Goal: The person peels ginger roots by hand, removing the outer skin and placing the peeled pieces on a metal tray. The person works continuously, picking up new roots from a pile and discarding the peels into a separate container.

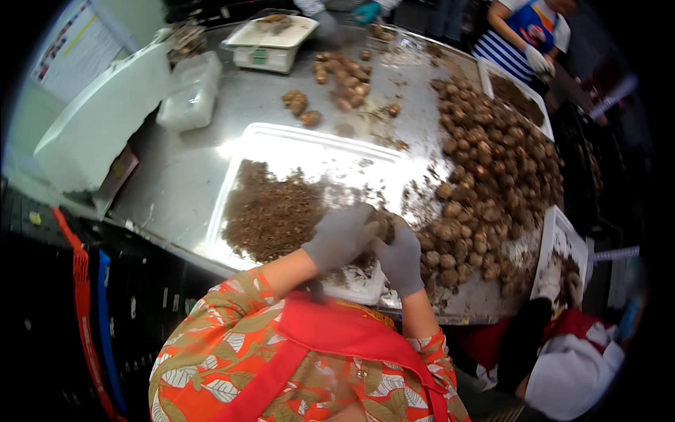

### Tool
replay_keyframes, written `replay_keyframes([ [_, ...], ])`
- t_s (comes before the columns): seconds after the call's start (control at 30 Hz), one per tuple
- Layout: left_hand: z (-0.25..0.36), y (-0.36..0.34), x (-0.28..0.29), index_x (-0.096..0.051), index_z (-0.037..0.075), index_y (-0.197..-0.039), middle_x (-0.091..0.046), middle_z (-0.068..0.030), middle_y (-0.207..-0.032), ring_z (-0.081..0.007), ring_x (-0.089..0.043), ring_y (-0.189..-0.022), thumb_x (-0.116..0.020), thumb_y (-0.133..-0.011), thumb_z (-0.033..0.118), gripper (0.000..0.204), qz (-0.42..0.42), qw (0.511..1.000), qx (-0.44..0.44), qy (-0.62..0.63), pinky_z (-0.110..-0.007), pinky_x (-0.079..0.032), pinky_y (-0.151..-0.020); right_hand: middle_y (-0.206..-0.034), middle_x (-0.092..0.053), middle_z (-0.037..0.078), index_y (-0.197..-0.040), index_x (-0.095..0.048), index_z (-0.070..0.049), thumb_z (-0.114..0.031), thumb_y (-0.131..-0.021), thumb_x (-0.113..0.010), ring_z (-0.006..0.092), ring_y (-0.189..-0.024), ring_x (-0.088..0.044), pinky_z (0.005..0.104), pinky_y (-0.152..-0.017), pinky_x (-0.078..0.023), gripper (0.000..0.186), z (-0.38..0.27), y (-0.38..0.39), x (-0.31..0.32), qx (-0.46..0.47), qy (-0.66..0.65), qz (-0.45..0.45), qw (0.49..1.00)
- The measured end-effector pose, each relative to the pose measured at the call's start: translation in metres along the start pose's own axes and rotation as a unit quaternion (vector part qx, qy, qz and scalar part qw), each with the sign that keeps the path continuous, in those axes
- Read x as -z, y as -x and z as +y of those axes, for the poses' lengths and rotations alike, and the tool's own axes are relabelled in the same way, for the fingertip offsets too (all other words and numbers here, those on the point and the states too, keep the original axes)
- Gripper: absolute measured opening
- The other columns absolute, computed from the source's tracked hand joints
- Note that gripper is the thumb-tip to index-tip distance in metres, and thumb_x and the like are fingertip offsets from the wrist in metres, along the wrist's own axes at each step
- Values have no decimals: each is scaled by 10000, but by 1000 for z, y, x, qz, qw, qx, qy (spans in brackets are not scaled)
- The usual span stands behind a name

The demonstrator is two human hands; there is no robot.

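Note:
Both my hands wear grey gloves and meet above the near right part of a white tray (281, 148). My left hand (342, 238) and my right hand (401, 260) are closed round a small brown taro (384, 226), mostly covered by the fingers. Dark brown peel scraps (271, 218) lie heaped on the tray's left side, and loose bits are scattered below the hands. To the right of my right hand, a big pile of brown, round taro (485, 176) spreads over the metal table (176, 169).
A scale (271, 46) stands at the back left beside clear plastic boxes (190, 91). Several taro (344, 77) lie at the table's far middle. Co-workers' trays (517, 98) (562, 243) border the pile. Black crates (151, 295) are stacked at left.

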State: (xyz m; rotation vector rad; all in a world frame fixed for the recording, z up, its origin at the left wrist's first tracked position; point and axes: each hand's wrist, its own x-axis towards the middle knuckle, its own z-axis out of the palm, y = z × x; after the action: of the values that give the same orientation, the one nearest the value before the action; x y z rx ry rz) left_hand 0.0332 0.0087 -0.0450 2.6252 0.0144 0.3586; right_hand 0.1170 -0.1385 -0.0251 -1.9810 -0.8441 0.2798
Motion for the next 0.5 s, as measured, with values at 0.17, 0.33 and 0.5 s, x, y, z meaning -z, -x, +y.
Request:
replay_keyframes([
  [0.17, 11, -6, 14, -585, 50, -999, -639, -182, -934, -396, -652, -838, -483, -980, 290, 262, -60, 986, 127, 85, -478, -517, -734, -907, -668, 191, -1093, -645, 4, -146, -776, -771, 339, -820, -668, 406, -725, -523, 373, 10, 6, -2, 63, 89, 15, 994],
  [0.33, -15, -6, -1, -589, 39, -1035, -646, -165, -981, -352, -663, -798, -493, -954, 208, 210, -49, 999, 14, -14, -460, -532, -710, -896, -666, 202, -1089, -642, 12, -144, -753, -790, 371, -829, -663, 422, -715, -517, 398, 16, 11, -12, 99, 111, -2, 989],
  [0.5, -54, -2, -21, -642, 65, -1152, -659, -125, -883, -265, -656, -799, -517, -951, 169, 259, 8, 969, 93, 230, -380, -536, -737, -975, -678, 165, -1128, -633, 26, -127, -754, -800, 269, -875, -669, 370, -774, -525, 437, 2, 7, -12, 59, 47, -40, 996],
])
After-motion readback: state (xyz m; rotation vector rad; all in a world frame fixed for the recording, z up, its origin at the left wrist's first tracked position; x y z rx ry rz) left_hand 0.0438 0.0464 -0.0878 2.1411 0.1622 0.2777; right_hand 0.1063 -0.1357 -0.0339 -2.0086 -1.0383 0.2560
